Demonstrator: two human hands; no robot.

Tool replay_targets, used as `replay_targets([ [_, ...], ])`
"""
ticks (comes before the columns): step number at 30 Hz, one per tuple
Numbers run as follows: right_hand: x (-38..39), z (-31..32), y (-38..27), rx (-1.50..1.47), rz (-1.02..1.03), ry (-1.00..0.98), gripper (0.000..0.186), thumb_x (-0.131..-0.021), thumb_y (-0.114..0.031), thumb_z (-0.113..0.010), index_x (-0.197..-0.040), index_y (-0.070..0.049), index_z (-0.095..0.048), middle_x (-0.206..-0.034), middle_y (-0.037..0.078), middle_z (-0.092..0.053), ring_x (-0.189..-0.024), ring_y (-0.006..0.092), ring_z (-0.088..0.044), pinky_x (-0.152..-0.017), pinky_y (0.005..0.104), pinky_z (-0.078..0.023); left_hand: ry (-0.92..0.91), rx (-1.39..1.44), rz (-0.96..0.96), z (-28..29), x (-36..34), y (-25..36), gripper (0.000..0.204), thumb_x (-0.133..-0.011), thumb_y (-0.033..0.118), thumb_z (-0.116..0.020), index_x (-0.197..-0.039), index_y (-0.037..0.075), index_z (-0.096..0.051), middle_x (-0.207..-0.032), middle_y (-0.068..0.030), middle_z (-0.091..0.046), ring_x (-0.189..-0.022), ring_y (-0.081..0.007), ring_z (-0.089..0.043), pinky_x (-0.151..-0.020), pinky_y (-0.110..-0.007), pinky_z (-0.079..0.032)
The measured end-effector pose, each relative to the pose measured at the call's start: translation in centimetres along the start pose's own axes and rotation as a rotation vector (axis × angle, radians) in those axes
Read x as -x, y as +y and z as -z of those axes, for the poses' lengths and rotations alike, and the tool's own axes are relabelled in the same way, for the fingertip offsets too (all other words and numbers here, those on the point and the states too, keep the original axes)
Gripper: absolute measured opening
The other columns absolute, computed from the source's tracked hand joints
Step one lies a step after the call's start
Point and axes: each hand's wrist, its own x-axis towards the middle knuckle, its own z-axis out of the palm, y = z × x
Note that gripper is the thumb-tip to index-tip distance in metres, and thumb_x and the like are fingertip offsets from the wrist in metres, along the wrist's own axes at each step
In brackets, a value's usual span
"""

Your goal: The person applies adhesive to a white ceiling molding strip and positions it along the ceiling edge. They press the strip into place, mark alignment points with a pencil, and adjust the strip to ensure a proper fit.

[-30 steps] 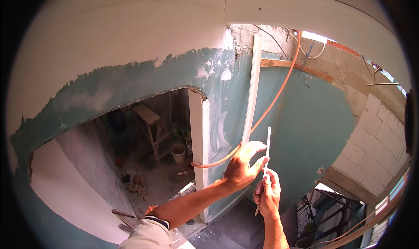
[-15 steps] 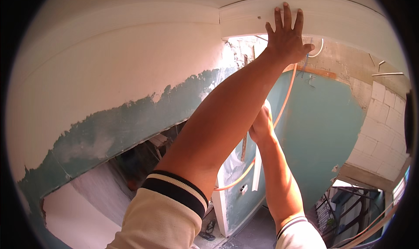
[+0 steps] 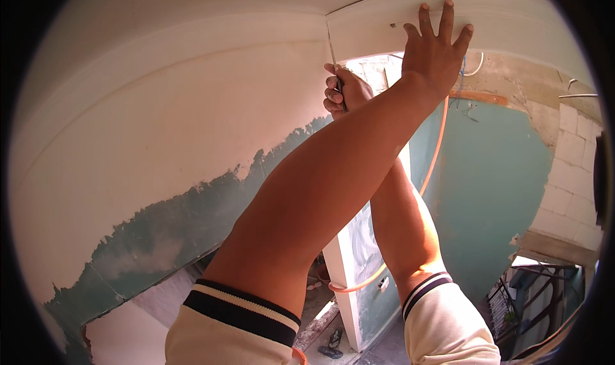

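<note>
My left hand (image 3: 434, 51) is spread flat against a white panel (image 3: 506, 19) along the top, fingers apart and holding nothing. Beneath my left forearm, my right arm crosses over to the left. My right hand (image 3: 351, 91) is closed around a slim dark-handled tool (image 3: 339, 88), perhaps a screwdriver. Its thin shaft points up along the seam where the white panel meets the pale plastered wall (image 3: 192, 102). The tool's exact kind and where its tip touches cannot be made out. My left forearm hides part of my right forearm.
Green paint (image 3: 166, 224) shows below the ragged plaster edge. An orange hose (image 3: 441, 141) hangs behind my arms, near a green wall (image 3: 487, 186). White blocks (image 3: 570, 179) stand at the right. Sandals (image 3: 332, 351) lie on the floor below.
My right hand has come up and left from behind my left forearm, bringing the slim tool to the panel's seam. My left hand stays spread on the panel; the view has shifted slightly.
</note>
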Motion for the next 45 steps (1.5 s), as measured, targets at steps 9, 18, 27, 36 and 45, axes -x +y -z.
replay_targets([
  [9, -3.6, 0.4, 0.1, -0.289, -0.026, -0.083, 0.015, -0.108, -0.013, -0.049, -0.119, -0.003, -0.052, -0.073, -0.002, -0.050, -0.052, 0.0046, -0.039, -0.047, 0.0219, -0.030, 0.249, -0.105, -0.088, -0.4, -0.7, -0.9, 0.060, -0.095, 0.017, -0.065, -0.152, 0.025, -0.050, -0.161, -0.0277, -0.035, -0.123, -0.0611, -0.055, -0.095, -0.057, -0.049],
  [18, -5.6, 0.7, 0.0, -0.480, -0.096, -0.108, 0.011, -0.109, -0.013, -0.048, -0.104, -0.006, -0.055, -0.070, -0.006, -0.050, -0.050, 0.0033, -0.040, -0.046, 0.0208, -0.030, 0.296, -0.124, -0.110, -0.9, -1.0, -0.9, 0.056, -0.094, 0.015, -0.066, -0.149, 0.024, -0.055, -0.157, -0.0296, -0.040, -0.117, -0.0606, -0.060, -0.086, -0.054, -0.054],
  [27, -7.6, -0.1, -0.3, -0.459, -0.067, -0.143, 0.007, -0.103, -0.008, -0.048, -0.100, -0.009, -0.053, -0.068, -0.004, -0.049, -0.053, 0.0055, -0.041, -0.051, 0.0235, -0.032, 0.332, -0.098, -0.105, -1.3, -0.8, -1.0, 0.057, -0.092, 0.015, -0.067, -0.147, 0.023, -0.056, -0.155, -0.0299, -0.042, -0.116, -0.0606, -0.061, -0.085, -0.054, -0.054],
  [36, -6.9, -2.1, -1.1, -0.412, -0.033, -0.008, 0.016, -0.105, -0.009, -0.046, -0.093, -0.008, -0.057, -0.065, -0.007, -0.049, -0.049, 0.0044, -0.040, -0.045, 0.0221, -0.029, 0.316, -0.104, -0.105, -1.0, -0.8, -0.9, 0.058, -0.092, 0.014, -0.067, -0.148, 0.023, -0.055, -0.157, -0.0305, -0.040, -0.117, -0.0607, -0.060, -0.086, -0.055, -0.054],
  [45, -6.9, -2.3, -1.2, -0.439, -0.023, -0.023, 0.017, -0.106, -0.010, -0.046, -0.092, -0.008, -0.056, -0.061, -0.006, -0.047, -0.047, 0.0050, -0.038, -0.044, 0.0218, -0.028, 0.309, -0.068, -0.100, -0.8, -0.8, -0.9, 0.059, -0.091, 0.012, -0.068, -0.149, 0.022, -0.055, -0.157, -0.0310, -0.038, -0.117, -0.0616, -0.059, -0.088, -0.055, -0.055],
])
